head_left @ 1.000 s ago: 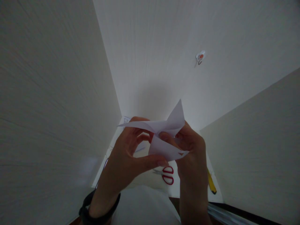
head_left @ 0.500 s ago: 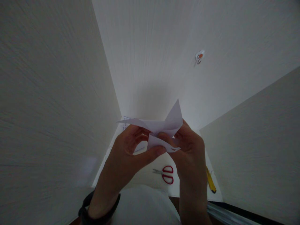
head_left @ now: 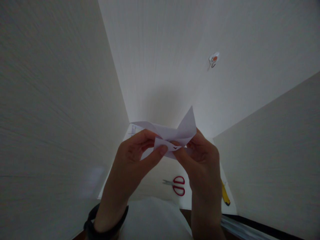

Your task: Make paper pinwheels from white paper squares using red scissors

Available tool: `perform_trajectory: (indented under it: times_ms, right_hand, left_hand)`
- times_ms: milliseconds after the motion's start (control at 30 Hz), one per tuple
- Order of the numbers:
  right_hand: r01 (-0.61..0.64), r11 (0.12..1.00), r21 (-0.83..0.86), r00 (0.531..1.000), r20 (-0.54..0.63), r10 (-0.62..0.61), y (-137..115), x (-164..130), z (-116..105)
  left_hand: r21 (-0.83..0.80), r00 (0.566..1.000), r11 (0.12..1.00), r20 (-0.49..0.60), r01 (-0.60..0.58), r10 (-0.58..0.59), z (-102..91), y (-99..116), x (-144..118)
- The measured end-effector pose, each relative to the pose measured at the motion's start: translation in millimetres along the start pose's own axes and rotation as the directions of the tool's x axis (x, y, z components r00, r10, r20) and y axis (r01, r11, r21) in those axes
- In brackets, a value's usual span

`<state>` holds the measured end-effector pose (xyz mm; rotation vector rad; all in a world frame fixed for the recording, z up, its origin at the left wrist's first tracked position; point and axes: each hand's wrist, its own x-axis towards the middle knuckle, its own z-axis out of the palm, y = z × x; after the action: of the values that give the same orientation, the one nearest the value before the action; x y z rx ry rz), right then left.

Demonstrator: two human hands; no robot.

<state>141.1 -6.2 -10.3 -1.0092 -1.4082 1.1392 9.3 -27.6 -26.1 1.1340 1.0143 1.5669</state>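
Observation:
A folded sheet of white paper (head_left: 186,125) is held up between my two hands, over the white tabletop. My left hand (head_left: 136,155) pinches its left part, the thumb pressing on a small front flap. My right hand (head_left: 203,160) grips the right part, with the thumb at the flap's lower edge and the fingers behind the paper. One pointed corner stands up at the right, and another long edge reaches out to the left. A small dark mark shows on the front flap. The fingertips behind the paper are partly hidden.
Scissors with red handles (head_left: 178,186) lie on the white table (head_left: 155,180) below my hands. A yellow cutter-like tool (head_left: 225,194) lies at the right edge. Walls rise close on both sides and ahead; a hook (head_left: 213,60) is fixed to the wall ahead.
The small front flap has moved up and left against the rest of the paper. My left thumb has moved up with it, and the paper's left edge has lifted slightly.

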Motion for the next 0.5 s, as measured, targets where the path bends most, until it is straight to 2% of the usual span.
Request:
perform_trajectory:
  times_ms: [167,300,500]
  right_hand:
    - [0.004,1.000,-0.006,1.000,0.004,-0.004,1,-1,0]
    - [0.068,0.997,0.024,0.998,-0.007,-0.068,8,0,0]
    - [0.119,0.992,0.029,0.993,-0.029,-0.119,16,2,0]
  left_hand:
    - [0.016,1.000,1.000,-0.019,0.022,-0.022,-0.7,-1,-1]
    - [0.008,0.996,0.997,-0.042,0.077,-0.077,-0.6,1,0]
    - [-0.016,0.996,0.997,-0.027,0.079,-0.080,0.0,3,1]
